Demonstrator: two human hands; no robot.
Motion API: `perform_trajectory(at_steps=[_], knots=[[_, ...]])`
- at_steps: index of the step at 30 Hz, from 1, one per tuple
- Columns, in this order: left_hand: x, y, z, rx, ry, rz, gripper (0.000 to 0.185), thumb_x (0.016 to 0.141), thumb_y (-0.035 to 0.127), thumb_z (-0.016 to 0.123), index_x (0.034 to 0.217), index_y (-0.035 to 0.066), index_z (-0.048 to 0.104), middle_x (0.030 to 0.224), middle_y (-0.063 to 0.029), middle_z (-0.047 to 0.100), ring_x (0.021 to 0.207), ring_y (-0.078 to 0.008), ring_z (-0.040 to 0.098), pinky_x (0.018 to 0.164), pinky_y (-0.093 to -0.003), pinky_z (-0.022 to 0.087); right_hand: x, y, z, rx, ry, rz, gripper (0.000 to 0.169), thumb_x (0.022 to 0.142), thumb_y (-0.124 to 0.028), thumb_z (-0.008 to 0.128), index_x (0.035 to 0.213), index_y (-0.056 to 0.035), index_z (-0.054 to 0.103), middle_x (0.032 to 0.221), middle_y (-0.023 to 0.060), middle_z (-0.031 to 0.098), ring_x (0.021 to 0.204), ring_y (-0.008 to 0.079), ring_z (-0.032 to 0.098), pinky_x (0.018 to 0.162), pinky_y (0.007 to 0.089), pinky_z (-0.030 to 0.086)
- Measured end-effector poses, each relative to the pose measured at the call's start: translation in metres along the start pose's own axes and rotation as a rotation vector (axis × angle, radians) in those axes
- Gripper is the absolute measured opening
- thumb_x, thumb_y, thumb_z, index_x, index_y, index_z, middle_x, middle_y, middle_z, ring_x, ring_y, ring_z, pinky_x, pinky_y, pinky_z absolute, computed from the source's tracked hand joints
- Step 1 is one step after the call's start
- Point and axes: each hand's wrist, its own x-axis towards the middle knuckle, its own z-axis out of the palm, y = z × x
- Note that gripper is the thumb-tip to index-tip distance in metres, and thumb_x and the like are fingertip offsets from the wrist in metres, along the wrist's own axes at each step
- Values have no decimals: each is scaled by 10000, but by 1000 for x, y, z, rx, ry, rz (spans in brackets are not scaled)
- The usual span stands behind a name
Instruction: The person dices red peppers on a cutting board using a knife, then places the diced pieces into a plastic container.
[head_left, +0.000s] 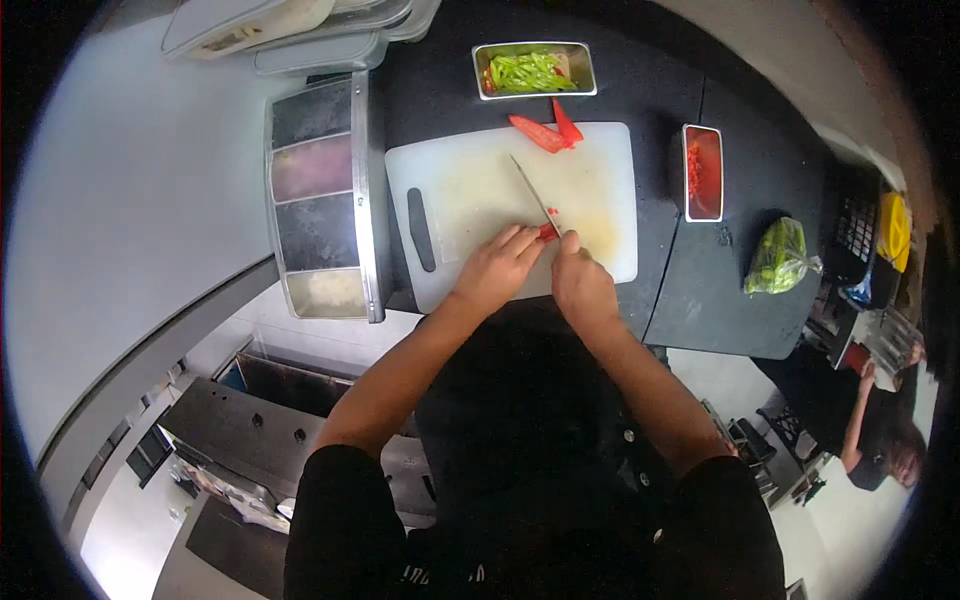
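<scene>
Under the fingertips of my left hand, a piece of red pepper is pressed against the white plastic cutting board. My right hand grips a kitchen knife by its handle, which the fingers hide. The blade points away and to the left, its rear part at the right end of the pepper piece. Tiny red bits lie beside the blade. At the board's far edge rest larger red pepper pieces, partly overhanging the dark table.
Beyond the board stands a metal container of sliced green pepper. To the right are another metal container with chopped red pepper and a bag of green vegetables. A compartmented bin borders the left. Another person is at far right.
</scene>
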Motion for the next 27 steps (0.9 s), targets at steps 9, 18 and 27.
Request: perform_trajectory(at_steps=[9, 18, 27], knots=[[-2, -1, -3, 2, -38, 14, 254, 837, 85, 642, 1084, 31, 665, 1134, -66, 636, 1029, -240, 619, 838, -344, 556, -8, -7, 10, 60, -17, 33, 128, 954, -105, 483, 1015, -4, 432, 791, 243, 673, 715, 400, 707, 611, 457, 594], [-7, -3, -2, -12, -47, 14, 297, 837, 97, 622, 1119, 13, 653, 1148, -78, 635, 1065, -246, 607, 883, -346, 544, -9, -18, -17, 77, -105, 60, 131, 961, -101, 449, 1029, 8, 421, 791, 276, 664, 734, 437, 695, 635, 491, 585], [-7, -1, -14, -110, -66, -27, 237, 827, 81, 586, 1052, 28, 641, 1106, -59, 600, 1068, -223, 596, 869, -338, 547, 2, -17, -26, 133, -78, -19, 133, 962, -102, 435, 1027, 13, 417, 789, 298, 663, 742, 451, 691, 647, 504, 581]])
